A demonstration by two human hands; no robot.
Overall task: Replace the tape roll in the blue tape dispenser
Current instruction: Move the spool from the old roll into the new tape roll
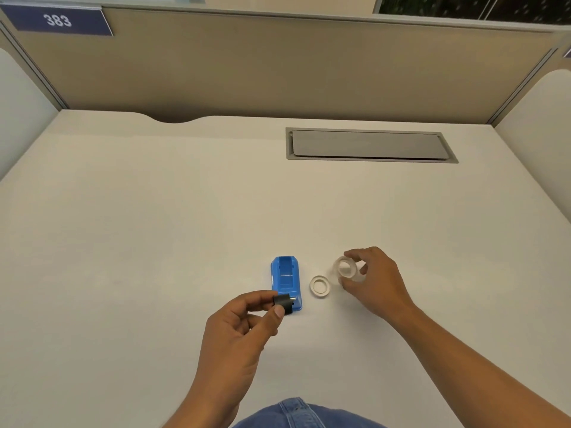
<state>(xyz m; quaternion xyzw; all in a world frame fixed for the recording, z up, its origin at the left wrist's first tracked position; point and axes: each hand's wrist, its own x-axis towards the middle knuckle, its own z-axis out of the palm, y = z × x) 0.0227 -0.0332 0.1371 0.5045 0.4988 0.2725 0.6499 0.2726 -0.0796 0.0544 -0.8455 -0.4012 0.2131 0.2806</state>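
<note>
On the white desk (154,227), the left hand (238,332) pinches a black spindle core (283,302) between thumb and fingers, held over the near end of the blue tape dispenser (285,281), which lies flat near the desk's front edge. Just right of the dispenser a white ring-shaped tape core (320,286) lies flat. Further right, the right hand (375,281) grips a clear tape roll (346,267) by its rim, tilted and lifted. A grey cable hatch (367,145) sits beyond.

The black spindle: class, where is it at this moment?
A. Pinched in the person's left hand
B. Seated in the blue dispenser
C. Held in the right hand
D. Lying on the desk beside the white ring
A: the left hand pinches the black spindle between thumb and fingers, in front of the blue dispenser.
</note>
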